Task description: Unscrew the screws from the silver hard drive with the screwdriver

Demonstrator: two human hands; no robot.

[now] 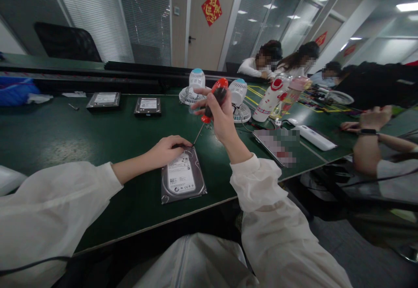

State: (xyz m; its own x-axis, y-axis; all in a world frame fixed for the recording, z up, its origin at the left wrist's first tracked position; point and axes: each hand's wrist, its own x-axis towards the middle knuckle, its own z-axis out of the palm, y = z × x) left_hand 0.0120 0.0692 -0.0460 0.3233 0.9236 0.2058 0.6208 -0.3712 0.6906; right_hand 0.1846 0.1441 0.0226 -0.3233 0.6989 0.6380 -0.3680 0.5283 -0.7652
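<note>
Your left hand (169, 149), grip unclear, likely steadies the hard drive (182, 176). Your right hand (222, 120) grips the screwdriver (220, 94), tilted toward the far edge.

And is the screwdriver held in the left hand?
No, the right hand holds the screwdriver, while the left hand rests on the hard drive.

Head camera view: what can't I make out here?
In the head view:
Screwdriver: its tip is too small to tell if it's seated.
Nearest hard drive: upper left corner covered by left grip.
Drive label: fine print too small.
White object: cut off by left edge.
Flat device: pixelated.
</note>
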